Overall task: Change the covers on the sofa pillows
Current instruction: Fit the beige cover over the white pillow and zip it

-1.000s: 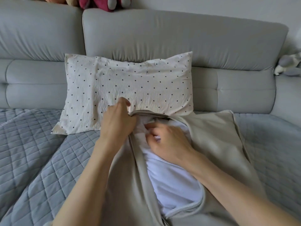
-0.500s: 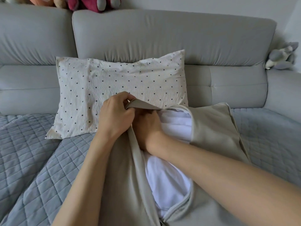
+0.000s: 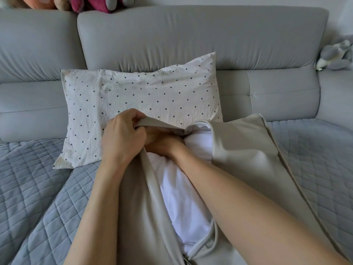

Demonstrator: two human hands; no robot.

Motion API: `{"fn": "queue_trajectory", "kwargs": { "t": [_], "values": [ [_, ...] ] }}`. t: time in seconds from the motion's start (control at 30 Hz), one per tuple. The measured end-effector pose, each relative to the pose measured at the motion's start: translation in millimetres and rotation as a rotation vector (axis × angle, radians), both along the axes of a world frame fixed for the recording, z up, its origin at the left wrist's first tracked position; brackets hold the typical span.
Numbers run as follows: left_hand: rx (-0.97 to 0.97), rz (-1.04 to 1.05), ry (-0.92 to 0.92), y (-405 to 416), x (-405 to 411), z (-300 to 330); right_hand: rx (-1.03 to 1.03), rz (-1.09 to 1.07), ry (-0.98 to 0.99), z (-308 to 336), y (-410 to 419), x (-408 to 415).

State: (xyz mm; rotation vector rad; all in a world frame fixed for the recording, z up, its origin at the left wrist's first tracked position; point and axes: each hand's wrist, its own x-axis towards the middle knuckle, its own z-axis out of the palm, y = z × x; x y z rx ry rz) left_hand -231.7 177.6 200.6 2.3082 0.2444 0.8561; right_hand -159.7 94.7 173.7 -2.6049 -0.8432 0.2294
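A beige pillow cover point(image 3: 246, 150) lies in front of me on the sofa, its long side opening spread apart. Inside it shows the white inner pillow point(image 3: 183, 197). My left hand point(image 3: 122, 138) grips the cover's left edge near the far corner. My right hand point(image 3: 162, 144) is pushed into that far corner, under the beige edge; its fingers are hidden by the fabric. Behind stands a white pillow with dark dots point(image 3: 141, 104), leaning on the sofa back.
The grey sofa backrest point(image 3: 191, 39) rises behind, and a quilted blue-grey mat point(image 3: 34, 188) covers the seat. Soft toys point(image 3: 91, 2) sit on top of the backrest at left. A grey plush toy point(image 3: 336, 54) lies at the right corner.
My right hand moved from lying on the white pillow to deep inside the cover's far corner. My left hand lifted the cover's edge a little.
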Motion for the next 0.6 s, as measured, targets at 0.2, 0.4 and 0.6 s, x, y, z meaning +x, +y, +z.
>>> {"fn": "queue_trajectory", "kwargs": {
  "t": [0.2, 0.4, 0.6],
  "values": [
    [-0.019, 0.015, 0.239, 2.3, 6.8, -8.2, 0.073, -0.085, -0.174, -23.8, 5.1, -7.9],
    [-0.073, -0.147, 0.359, -8.3, 9.7, -17.9, 0.191, -0.032, -0.367, -28.2, -7.7, -16.0],
    [0.026, -0.117, 0.342, 2.8, 3.6, -14.2, 0.154, 0.000, -0.148, -28.1, -7.2, -6.7]
  ]
}}
